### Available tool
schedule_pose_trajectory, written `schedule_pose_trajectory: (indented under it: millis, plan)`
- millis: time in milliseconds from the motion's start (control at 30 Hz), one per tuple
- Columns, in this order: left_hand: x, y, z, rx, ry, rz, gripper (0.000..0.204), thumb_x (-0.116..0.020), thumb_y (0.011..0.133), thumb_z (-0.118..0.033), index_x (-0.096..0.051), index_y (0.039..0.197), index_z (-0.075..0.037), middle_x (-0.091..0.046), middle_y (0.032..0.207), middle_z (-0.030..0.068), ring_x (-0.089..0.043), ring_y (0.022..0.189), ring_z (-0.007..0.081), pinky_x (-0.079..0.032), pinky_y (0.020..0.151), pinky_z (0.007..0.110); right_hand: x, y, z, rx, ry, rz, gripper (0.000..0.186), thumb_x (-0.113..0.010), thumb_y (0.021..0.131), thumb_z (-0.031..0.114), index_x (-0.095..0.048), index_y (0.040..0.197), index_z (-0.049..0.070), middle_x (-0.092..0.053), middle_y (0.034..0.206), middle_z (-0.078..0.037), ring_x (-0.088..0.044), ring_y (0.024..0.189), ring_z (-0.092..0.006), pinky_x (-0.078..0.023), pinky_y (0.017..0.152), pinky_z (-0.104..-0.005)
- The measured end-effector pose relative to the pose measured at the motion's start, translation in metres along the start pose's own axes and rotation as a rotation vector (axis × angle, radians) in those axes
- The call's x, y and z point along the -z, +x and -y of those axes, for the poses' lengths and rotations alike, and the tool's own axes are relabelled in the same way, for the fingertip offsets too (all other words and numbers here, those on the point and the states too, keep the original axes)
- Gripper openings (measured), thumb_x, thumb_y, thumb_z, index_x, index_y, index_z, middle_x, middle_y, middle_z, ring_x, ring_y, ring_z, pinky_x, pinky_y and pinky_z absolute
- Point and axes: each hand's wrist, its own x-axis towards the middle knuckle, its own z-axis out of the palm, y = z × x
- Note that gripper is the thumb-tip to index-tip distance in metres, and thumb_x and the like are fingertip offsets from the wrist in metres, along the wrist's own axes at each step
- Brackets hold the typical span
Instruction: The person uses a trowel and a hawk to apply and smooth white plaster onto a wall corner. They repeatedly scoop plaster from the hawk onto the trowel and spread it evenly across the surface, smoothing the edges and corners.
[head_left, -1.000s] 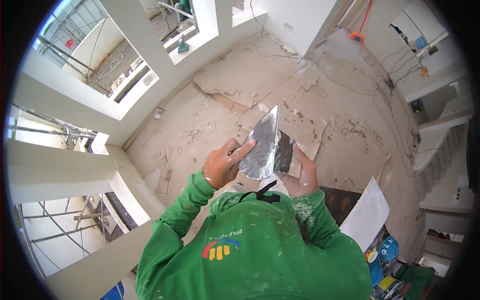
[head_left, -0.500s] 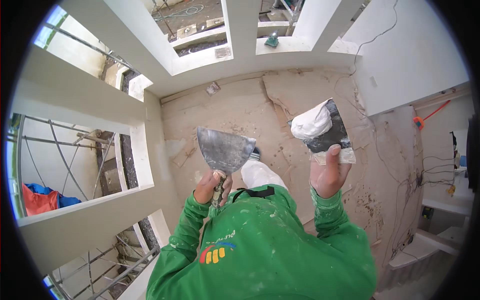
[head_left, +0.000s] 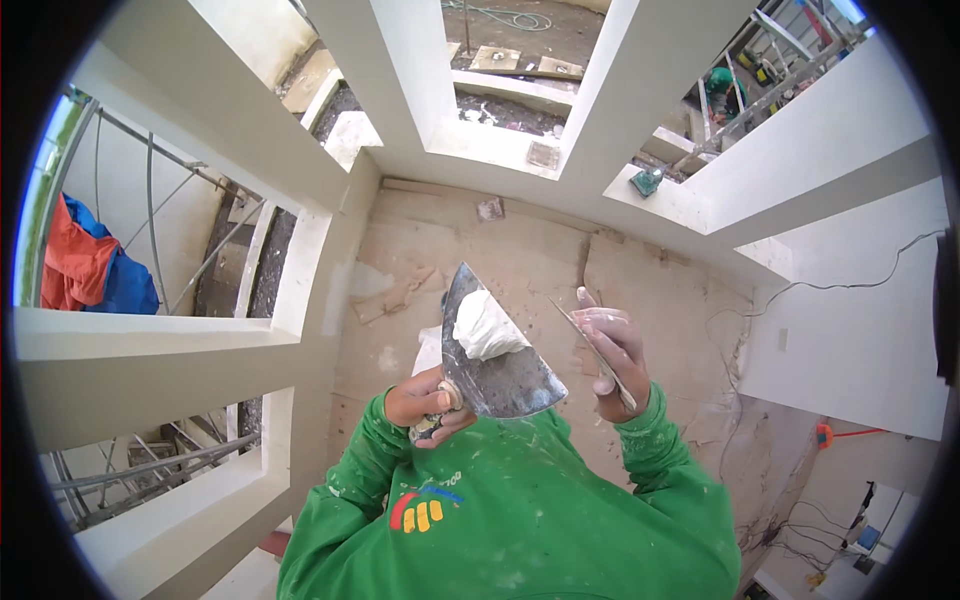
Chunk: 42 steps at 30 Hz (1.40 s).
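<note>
My left hand [head_left: 428, 405] is closed round the handle of a wide putty knife [head_left: 512, 388], held in front of my green sweatshirt. On its grey, fan-shaped blade sits a thick lump of white putty [head_left: 487, 328]. To the right, my right hand [head_left: 622, 345] grips a thin flat plate [head_left: 590, 343], which is seen almost edge-on. White smears mark the fingers of that hand. A gap separates the plate from the blade.
Brown sheeting [head_left: 440, 245] covers the floor. White walls with window openings surround me, and a green lump [head_left: 647, 181] rests on one sill [head_left: 690, 208]. Scaffold poles [head_left: 152, 210] and a red and blue cloth [head_left: 80, 262] show at left. A cable [head_left: 850, 283] runs along the right wall.
The white putty has passed from the right-hand plate onto the putty knife. That plate has tipped from face-up to nearly edge-on and come nearer the knife. My view has turned left.
</note>
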Motion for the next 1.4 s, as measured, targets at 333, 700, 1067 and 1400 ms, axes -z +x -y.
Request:
schedule_pose_trajectory:
  millis: [333, 700, 1067, 1400]
  plan:
    - [0.088, 0.101, -0.151, -0.091, 0.376, -0.029, 0.038, -0.051, 0.097, -0.036, -0.048, 0.097, 0.002, -0.047, 0.067, 0.0057, -0.048, 0.048, 0.0110, -0.038, 0.036, 0.024, 0.017, 0.091, -0.152, -0.494, -0.131, -0.132, 0.041, -0.057, 0.090, 0.004, -0.050, 0.129, -0.003, -0.056, 0.112, -0.012, -0.057, 0.102, -0.0240, -0.044, 0.097, -0.0349]
    - [0.171, 0.245, -0.318, 0.301, 0.543, 0.243, 0.035, -0.052, 0.097, -0.035, -0.047, 0.086, -0.002, -0.046, 0.061, 0.0028, -0.047, 0.046, 0.0103, -0.037, 0.044, 0.024, 0.013, 0.254, -0.253, -0.889, 1.559, -0.481, 0.047, -0.056, 0.096, 0.042, -0.051, 0.121, 0.002, -0.061, 0.106, -0.004, -0.059, 0.094, -0.0117, -0.050, 0.086, -0.0283]
    - [0.228, 0.275, -0.429, -0.046, 0.544, -0.136, 0.033, -0.055, 0.095, -0.031, -0.047, 0.095, 0.001, -0.048, 0.063, 0.0037, -0.046, 0.045, 0.0105, -0.035, 0.038, 0.024, 0.136, 0.323, -0.359, -0.352, 0.086, -0.819, 0.047, -0.060, 0.091, 0.051, -0.046, 0.097, 0.006, -0.052, 0.076, 0.000, -0.048, 0.065, -0.0061, -0.041, 0.067, -0.0237]
    - [0.231, 0.341, -0.461, -0.038, 0.471, -0.538, 0.044, -0.057, 0.094, -0.029, -0.036, 0.125, -0.004, -0.047, 0.073, 0.0056, -0.049, 0.050, 0.0119, -0.041, 0.038, 0.024, 0.246, 0.387, -0.357, 0.504, -0.564, -0.749, 0.025, -0.050, 0.095, 0.039, -0.047, 0.103, 0.016, -0.046, 0.064, 0.001, -0.044, 0.052, -0.0111, -0.034, 0.082, -0.0397]
